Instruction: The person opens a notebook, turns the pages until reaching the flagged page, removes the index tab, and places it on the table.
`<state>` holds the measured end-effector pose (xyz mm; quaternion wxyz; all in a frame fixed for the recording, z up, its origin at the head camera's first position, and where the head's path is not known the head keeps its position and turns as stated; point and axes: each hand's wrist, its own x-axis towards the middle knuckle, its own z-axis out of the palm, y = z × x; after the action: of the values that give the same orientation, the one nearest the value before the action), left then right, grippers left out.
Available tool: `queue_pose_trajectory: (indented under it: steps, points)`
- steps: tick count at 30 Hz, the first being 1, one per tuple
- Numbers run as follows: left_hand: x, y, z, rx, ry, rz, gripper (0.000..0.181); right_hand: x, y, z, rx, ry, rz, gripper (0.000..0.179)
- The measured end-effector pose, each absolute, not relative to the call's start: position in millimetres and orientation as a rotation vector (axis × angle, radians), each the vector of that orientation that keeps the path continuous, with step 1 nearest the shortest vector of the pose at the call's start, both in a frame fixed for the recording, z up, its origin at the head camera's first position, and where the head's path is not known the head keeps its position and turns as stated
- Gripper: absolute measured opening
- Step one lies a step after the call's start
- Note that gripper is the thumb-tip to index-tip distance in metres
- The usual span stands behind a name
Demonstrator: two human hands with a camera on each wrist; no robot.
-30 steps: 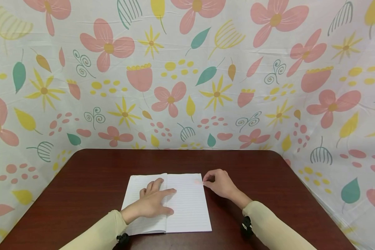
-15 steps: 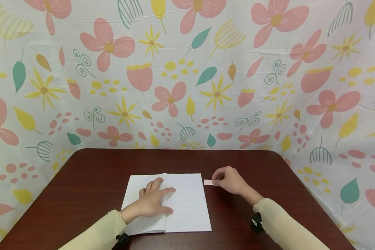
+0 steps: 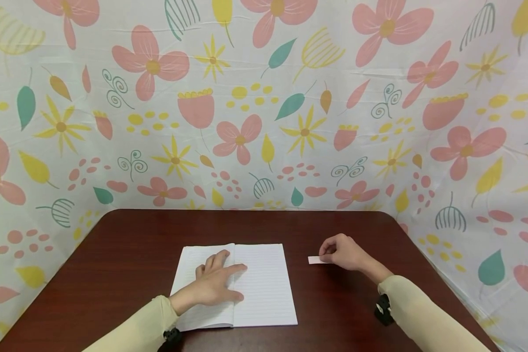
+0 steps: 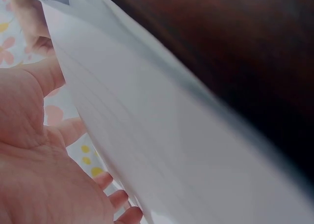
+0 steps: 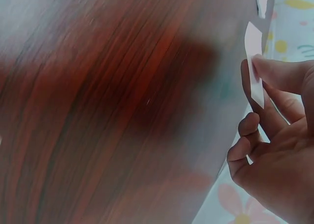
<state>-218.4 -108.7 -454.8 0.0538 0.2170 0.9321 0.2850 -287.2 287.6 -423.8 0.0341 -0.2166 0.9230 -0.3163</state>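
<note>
An open lined notebook point(image 3: 266, 288) lies on the table, its left pages slightly raised at the front edge. My left hand point(image 3: 215, 283) rests across its fold with spread fingers; the left wrist view shows the palm point(image 4: 44, 150) beside the page point(image 4: 147, 111). To the right of the notebook, my right hand point(image 3: 345, 252) pinches a small pale pink-white paper strip point(image 3: 315, 260) by one end. In the right wrist view the strip point(image 5: 256, 71) sits between thumb and index finger, the other fingers of that hand point(image 5: 279, 121) curled.
The dark red-brown table point(image 3: 242, 227) has rounded far corners. A floral cloth point(image 3: 242, 98) hangs behind it and along both sides. A dark device is strapped at each wrist, over the pale sleeves point(image 3: 427, 313).
My right hand has drawn the paper strip away from the notebook's right page edge, moving right over the table. The left hand and notebook have stayed in place.
</note>
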Motion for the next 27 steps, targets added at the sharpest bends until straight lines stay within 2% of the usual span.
queue_pose_trajectory:
  steps: [8, 27]
  points:
    - [-219.3, -109.0, -458.1, 0.649, 2.832, 0.857, 0.065, -289.9, 299.4, -425.9, -0.621, 2.852, -0.951, 0.009]
    - [-221.8, -108.1, -459.2, 0.63, 2.841, 0.862, 0.064, -283.2, 294.8, -435.2, -0.635, 2.911, -0.927, 0.015]
